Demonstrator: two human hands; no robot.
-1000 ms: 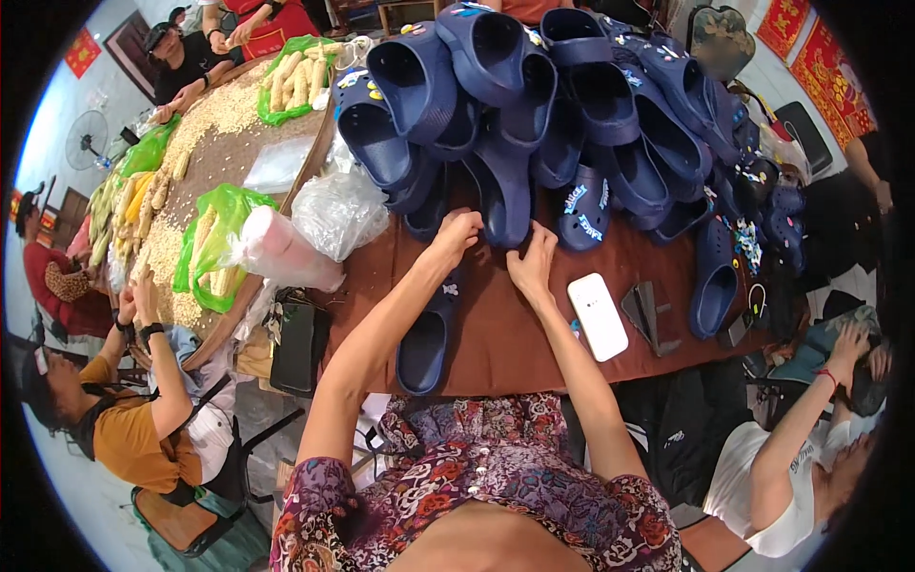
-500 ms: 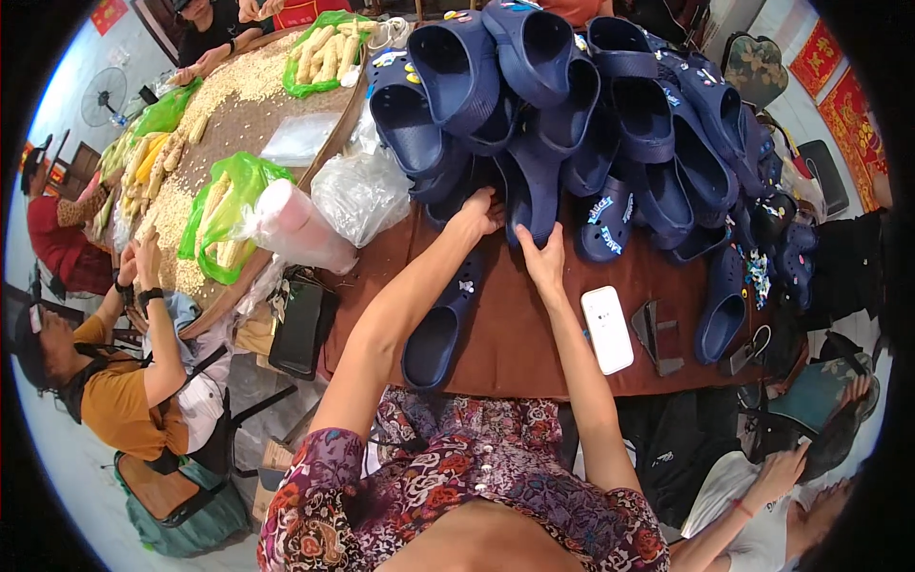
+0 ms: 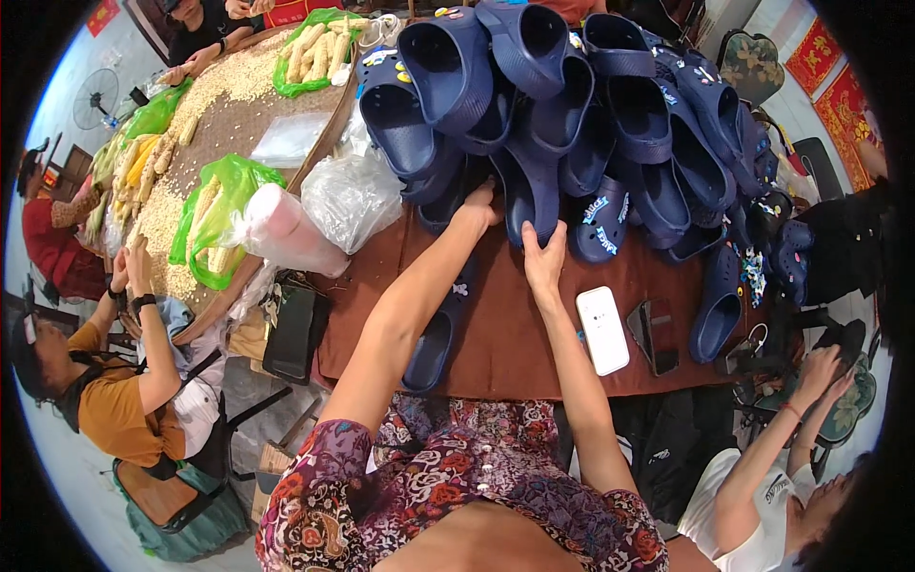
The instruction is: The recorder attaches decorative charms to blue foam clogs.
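Observation:
A tall heap of navy blue clogs (image 3: pixel 646 119) rises at the far side of the brown-covered table. My right hand (image 3: pixel 544 250) grips the heel of one clog (image 3: pixel 530 191) at the heap's front, the thumb lying on its end. Beside that same clog, my left hand (image 3: pixel 484 203) reaches into the heap, and its fingertips are hidden among the shoes. Under my left forearm a single clog (image 3: pixel 432 345) lies on the table, partly covered by the arm. A clog with blue-and-white charms (image 3: pixel 600 224) sits just right of my right hand.
A white phone (image 3: pixel 603 331) and a dark wallet-like item (image 3: pixel 655 337) lie near the front edge. Clear plastic bags (image 3: pixel 351 198) stand left of the heap. Further left, a round tray (image 3: pixel 227 129) bears corn kernels and cobs. People sit at both sides.
My hands stay nearly where they were at the front clog, the right one still on its heel. At the lower right, a person's arms have moved up and outward.

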